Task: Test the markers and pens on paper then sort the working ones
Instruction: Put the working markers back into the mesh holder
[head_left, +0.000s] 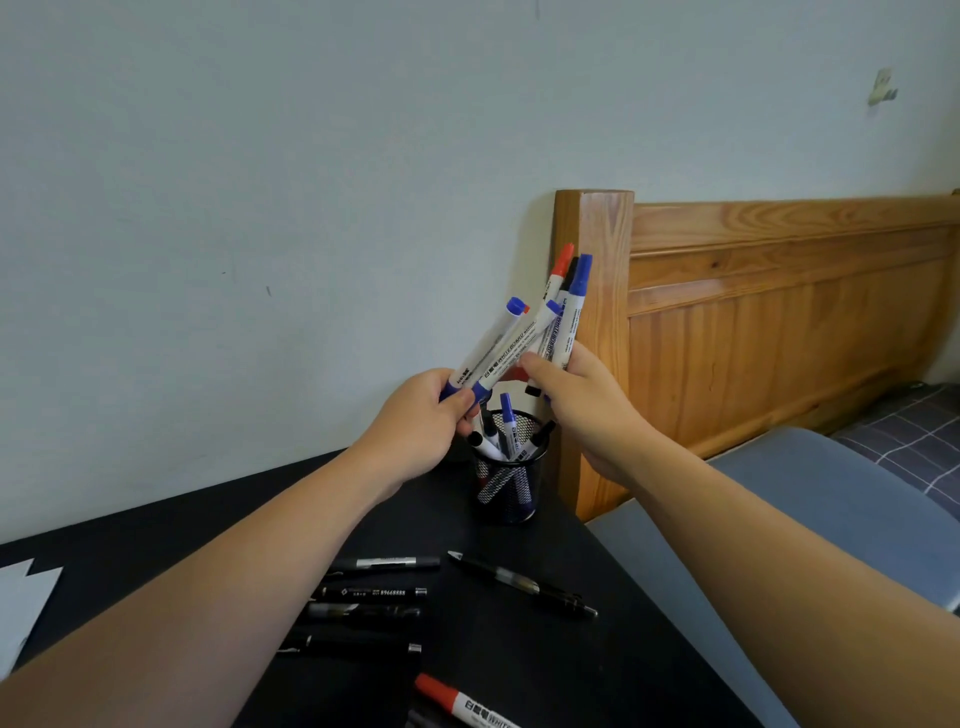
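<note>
Both hands are up above the desk with whiteboard markers fanned out between them. The left hand (434, 410) has its fingers curled round the bottom ends of two blue-capped markers (498, 345), which tilt up to the right. The right hand (576, 397) pinches a bunch of markers (563, 306) with red, black and blue caps, pointing up in front of the wooden bedpost (605, 332). Right below the hands sits a black mesh pen cup (509, 480) with a few more markers inside. Closer in on the black desk (519, 660) there's a row of black pens (369, 605), one black pen (524, 584) lying diagonal, and a red-capped marker (460, 701) at the bottom edge. White paper (23, 603) peeks in far left.
</note>
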